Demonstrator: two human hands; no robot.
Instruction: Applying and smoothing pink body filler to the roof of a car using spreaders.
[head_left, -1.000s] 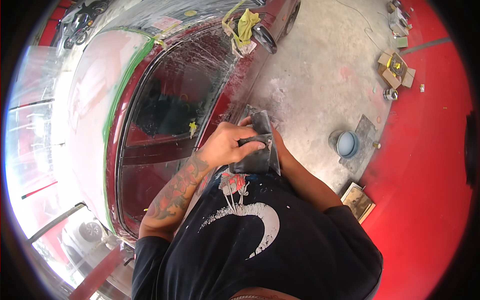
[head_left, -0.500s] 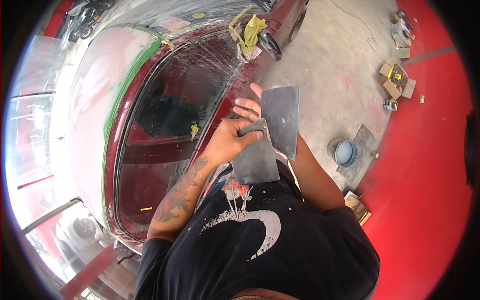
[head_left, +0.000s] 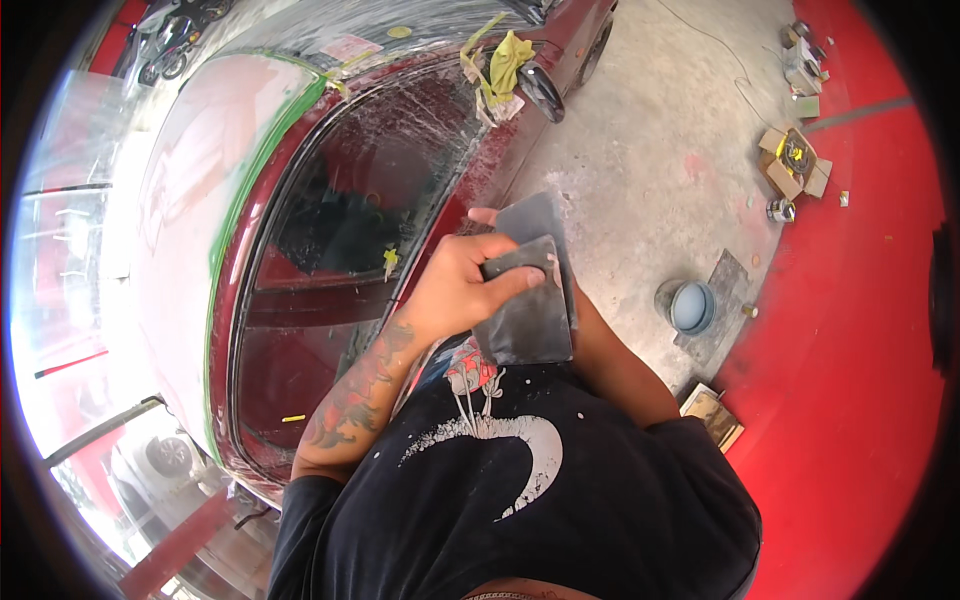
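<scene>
A: Gripping with the left hand (head_left: 460, 285), thumb pressed across the near face of a thin, dark-grey, four-sided plate (head_left: 530, 322). Held where?

B: Just above the chest of a black T-shirt with a pale crescent print (head_left: 590, 490), in front of a second thin, grey plate (head_left: 538, 216). Overlapping in view; impossible to tell whether touching.

A: And with the right hand (head_left: 483, 215)?

B: Mostly hidden behind the second plate, bar a fingertip past the edge. Can't tell whether clasping or merely propping.

A: Any risk from here?

B: Perhaps dropping the front plate, through a loosened thumb. Perhaps nicking the dark-red car with dusty windows (head_left: 320, 308) just to the left, through swinging an edge too wide.

A: Farther out?

B: Look well to the right for a round, blue-grey bucket of cloudy liquid (head_left: 664, 302).

A: Any lettering or brands?

B: None readable on the plates. Too small to make out on the metal can (head_left: 781, 211) beside the open, brown cardboard box (head_left: 780, 178).
</scene>
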